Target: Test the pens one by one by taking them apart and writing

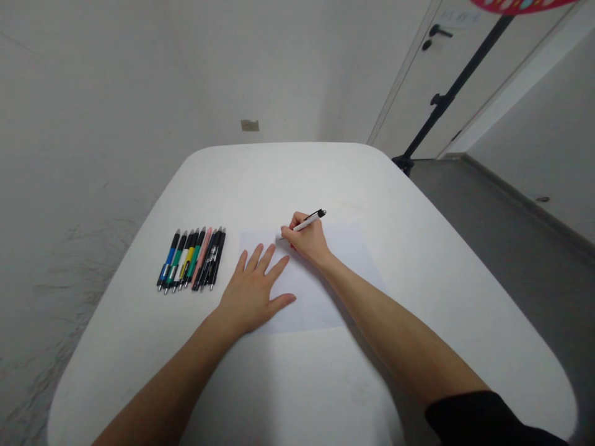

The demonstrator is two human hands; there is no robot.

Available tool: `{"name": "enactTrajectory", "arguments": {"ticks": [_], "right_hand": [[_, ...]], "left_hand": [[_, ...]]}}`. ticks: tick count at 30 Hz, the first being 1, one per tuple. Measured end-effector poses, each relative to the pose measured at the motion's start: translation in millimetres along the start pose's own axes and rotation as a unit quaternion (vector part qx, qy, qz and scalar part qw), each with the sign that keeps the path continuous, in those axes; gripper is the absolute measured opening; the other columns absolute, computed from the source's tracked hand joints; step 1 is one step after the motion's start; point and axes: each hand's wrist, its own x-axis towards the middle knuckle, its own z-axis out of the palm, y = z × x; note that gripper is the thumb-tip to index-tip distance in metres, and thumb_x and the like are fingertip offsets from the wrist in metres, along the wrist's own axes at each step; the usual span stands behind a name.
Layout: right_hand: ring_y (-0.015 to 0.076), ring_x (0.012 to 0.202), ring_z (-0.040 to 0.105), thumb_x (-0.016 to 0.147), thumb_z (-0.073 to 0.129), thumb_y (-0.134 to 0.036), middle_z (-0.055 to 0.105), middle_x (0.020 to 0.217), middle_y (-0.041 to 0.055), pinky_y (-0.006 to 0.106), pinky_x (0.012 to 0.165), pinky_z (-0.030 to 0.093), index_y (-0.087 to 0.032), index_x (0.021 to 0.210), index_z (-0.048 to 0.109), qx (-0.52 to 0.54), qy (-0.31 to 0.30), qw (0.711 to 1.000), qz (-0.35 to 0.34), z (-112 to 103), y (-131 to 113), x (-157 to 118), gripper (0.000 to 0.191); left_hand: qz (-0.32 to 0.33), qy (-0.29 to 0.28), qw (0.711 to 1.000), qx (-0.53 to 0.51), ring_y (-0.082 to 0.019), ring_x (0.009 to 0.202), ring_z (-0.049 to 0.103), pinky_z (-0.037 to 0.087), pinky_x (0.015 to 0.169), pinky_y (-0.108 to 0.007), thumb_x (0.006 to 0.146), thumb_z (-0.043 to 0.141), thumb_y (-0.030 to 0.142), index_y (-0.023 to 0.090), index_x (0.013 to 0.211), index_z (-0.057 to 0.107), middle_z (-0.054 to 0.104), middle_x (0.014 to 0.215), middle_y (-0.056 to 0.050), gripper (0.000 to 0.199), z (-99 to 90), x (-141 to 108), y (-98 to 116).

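A sheet of white paper lies on the white table in front of me. My left hand rests flat with fingers spread over the paper's left side. In my right hand is a white pen with a black end, held in a writing grip. Its tip points down and left at the upper part of the sheet, close to the left fingertips. Whether any marks are on the paper I cannot tell. Left of my left hand, several pens lie side by side in a row, in blue, green, white, yellow, pink and black.
The white table has rounded corners and its far edge is near a pale wall with a small socket plate. Beyond the right edge stand a black pole and a white door. A red patterned object shows at the top right.
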Motion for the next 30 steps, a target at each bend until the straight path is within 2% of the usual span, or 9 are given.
{"name": "enactTrajectory", "arguments": {"ticks": [30], "right_hand": [[0.0108,0.046,0.041,0.066,0.058,-0.020,0.043,0.045,-0.0064,0.024,0.048,0.031,-0.023,0.056,0.041,-0.015,-0.008,1.000,0.002,-1.5,-2.3,-0.5,0.019]], "left_hand": [[0.003,0.007,1.000,-0.002,-0.037,0.148,0.022,0.021,0.118,-0.058,0.090,0.044,0.066,0.026,0.149,0.037,0.029,0.160,-0.013,0.072,1.1,-0.9,0.2]]}}
